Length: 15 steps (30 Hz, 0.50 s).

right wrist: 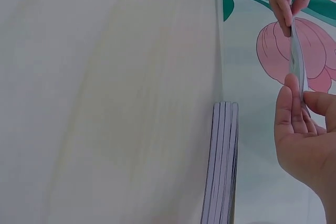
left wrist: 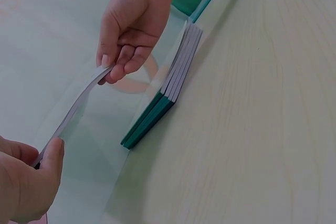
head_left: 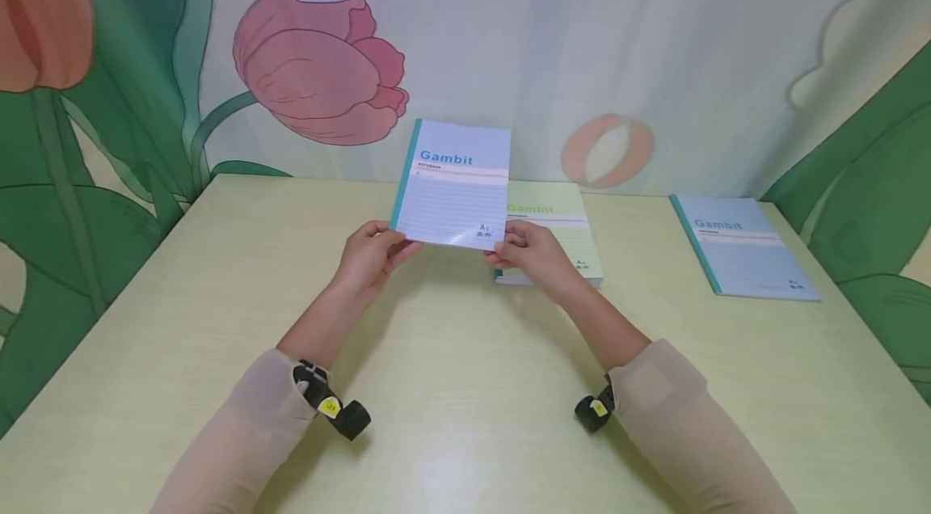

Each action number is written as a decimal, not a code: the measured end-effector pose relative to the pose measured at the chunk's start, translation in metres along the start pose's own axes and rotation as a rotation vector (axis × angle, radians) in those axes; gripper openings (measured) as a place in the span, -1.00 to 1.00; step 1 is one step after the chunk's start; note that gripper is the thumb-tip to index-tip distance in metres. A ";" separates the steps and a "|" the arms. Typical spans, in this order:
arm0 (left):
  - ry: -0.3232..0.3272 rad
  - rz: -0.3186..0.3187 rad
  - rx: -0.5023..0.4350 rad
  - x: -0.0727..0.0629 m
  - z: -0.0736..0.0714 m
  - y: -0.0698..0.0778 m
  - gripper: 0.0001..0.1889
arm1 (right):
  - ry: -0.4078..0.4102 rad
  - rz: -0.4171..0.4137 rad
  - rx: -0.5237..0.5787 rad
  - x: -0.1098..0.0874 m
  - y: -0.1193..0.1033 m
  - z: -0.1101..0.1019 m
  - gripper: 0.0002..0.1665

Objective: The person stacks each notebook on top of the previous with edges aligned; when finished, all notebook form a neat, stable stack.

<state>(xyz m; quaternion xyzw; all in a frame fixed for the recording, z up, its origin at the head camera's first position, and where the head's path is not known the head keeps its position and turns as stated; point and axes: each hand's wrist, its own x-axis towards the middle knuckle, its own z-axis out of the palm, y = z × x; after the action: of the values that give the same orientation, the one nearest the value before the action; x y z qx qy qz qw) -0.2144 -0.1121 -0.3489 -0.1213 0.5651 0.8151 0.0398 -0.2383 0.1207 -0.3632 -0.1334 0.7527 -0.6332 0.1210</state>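
Observation:
A blue Gambit notebook (head_left: 452, 195) with a teal spine is held up off the table by both hands. My left hand (head_left: 368, 257) pinches its lower left corner, thumb on the cover. The lower right corner is pinched by my right hand (head_left: 534, 251). In the left wrist view the notebook (left wrist: 73, 109) appears edge-on and slightly bowed between the hands. Just behind and below my right hand lies a stack of notebooks (head_left: 556, 235) with a green cover on top, partly hidden by the raised notebook and that hand. The right wrist view shows the stack's page edges (right wrist: 221, 156).
Another blue notebook (head_left: 749, 247) lies flat by itself on the right side of the pale wooden table (head_left: 451, 417). A printed curtain (head_left: 509, 37) with flowers and leaves hangs behind the table's far edge. Each forearm wears a small black camera (head_left: 338, 409).

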 end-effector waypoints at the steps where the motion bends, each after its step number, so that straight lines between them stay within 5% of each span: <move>1: 0.001 0.000 -0.007 0.000 0.001 0.000 -0.89 | 0.001 0.000 -0.003 0.000 0.000 -0.001 -0.63; 15: -0.002 -0.009 -0.067 0.001 0.014 -0.008 -0.93 | 0.015 0.005 -0.007 -0.005 0.000 -0.013 -0.61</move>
<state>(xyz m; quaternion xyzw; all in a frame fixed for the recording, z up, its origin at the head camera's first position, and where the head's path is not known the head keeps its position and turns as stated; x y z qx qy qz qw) -0.2158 -0.0966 -0.3515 -0.1242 0.5368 0.8336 0.0399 -0.2383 0.1341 -0.3615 -0.1274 0.7561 -0.6313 0.1164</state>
